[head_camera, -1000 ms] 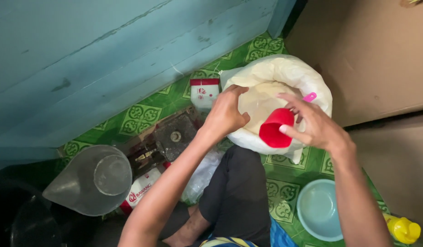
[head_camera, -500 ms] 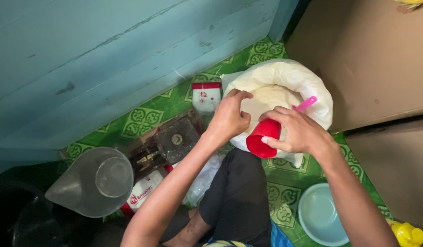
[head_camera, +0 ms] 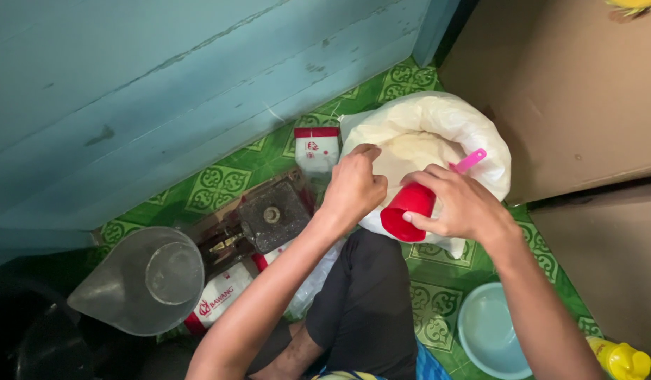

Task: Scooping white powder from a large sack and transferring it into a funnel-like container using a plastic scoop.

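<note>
Our right hand [head_camera: 460, 205] wraps its fingers around a red cup [head_camera: 408, 210] over the open white sack [head_camera: 438, 123]. Our left hand [head_camera: 353, 186] pinches the sack's near rim, fingers curled narrow. A pale bowl [head_camera: 489, 332] sits near right.

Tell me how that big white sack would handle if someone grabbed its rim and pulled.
The white sack looks floppy: its rolled rim creases where the left hand grips it. It is probably heavy, since pale powder fills it nearly to the top. It likely slumps rather than tips, judging by its wide, squat shape on the green floor.
</note>
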